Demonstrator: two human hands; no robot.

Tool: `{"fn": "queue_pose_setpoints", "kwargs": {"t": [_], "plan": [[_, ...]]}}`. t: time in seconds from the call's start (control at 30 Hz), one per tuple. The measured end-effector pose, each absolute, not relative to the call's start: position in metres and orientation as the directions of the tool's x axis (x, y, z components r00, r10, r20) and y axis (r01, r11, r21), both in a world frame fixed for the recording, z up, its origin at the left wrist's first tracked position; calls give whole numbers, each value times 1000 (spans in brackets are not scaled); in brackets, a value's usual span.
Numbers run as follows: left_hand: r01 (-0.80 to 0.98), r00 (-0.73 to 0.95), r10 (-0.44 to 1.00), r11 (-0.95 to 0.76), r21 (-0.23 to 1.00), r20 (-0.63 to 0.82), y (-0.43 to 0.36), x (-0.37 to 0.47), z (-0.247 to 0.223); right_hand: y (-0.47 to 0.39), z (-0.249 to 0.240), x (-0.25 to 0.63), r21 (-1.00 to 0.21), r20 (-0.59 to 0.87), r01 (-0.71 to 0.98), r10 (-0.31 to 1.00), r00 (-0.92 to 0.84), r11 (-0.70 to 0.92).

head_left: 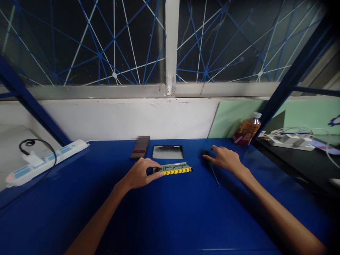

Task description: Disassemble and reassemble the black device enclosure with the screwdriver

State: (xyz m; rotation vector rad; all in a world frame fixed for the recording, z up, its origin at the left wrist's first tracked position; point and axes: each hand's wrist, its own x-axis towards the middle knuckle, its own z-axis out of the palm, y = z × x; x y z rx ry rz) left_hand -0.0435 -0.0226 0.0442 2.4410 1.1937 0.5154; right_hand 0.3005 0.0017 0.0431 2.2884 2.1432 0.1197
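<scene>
One green circuit board [173, 166] is pinched at its left end by the left hand [140, 173], the thumb on the near side and the fingers on the far side, clamped on it. From those fingertips the board stretches off to the right, with a row of yellow ports [177, 171] along the edge nearest the person. Well to the right of the board, the right hand [225, 158] has its thumb and fingers closed on the dark handle of a screwdriver [215, 176]. The shaft runs from below these fingers toward the person, slanting a little to the right; the tip is too small and blurred to tell whether it touches the blue tabletop [175, 219].

Just beyond the left fingertips and slightly to their right lies a shallow metal cover [168, 152], its pale inside facing up. A dark phone [140, 147] lies just beyond the left knuckles, to the left of the cover. Well to the left of the left fingers is a white power strip [63, 151] with a black cable [47, 141] plugged in. Farther out than the right fingers, and to their right, stands a bottle [247, 128] with a white cap.
</scene>
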Motion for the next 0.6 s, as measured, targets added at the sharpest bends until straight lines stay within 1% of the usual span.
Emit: {"fn": "queue_pose_setpoints", "kwargs": {"t": [0.03,0.1,0.17,0.23,0.27,0.33,0.4,0.47,0.5,0.53,0.6], "plan": [[669,571,806,-567,481,155,-22,-44,44,2,41,303,38,24,998,998,58,-59],[670,567,810,-561,486,153,-22,-44,44,2,38,302,26,33,998,998,49,-50],[671,562,814,-554,493,149,-22,-44,44,-1,39,296,22,123,999,992,27,-30],[678,552,823,-537,501,134,-21,-44,44,-6,42,286,-38,221,997,974,-59,69],[683,546,828,-527,506,126,-21,-44,44,-10,44,281,-98,233,982,963,-135,162],[682,538,835,-512,522,116,-21,-44,45,-16,48,271,-265,207,894,927,-314,362],[666,545,830,-514,540,117,-20,-44,46,-21,49,263,-418,192,769,874,-446,484],[654,550,826,-517,553,123,-19,-45,46,-23,47,258,-569,131,655,841,-525,498],[655,544,830,-512,556,124,-18,-45,45,-23,46,256,-618,110,619,832,-543,485],[661,533,837,-503,558,124,-18,-46,44,-23,44,255,-645,101,599,829,-550,475],[670,509,851,-485,561,128,-16,-46,42,-20,39,254,-642,127,593,830,-543,486]]}}
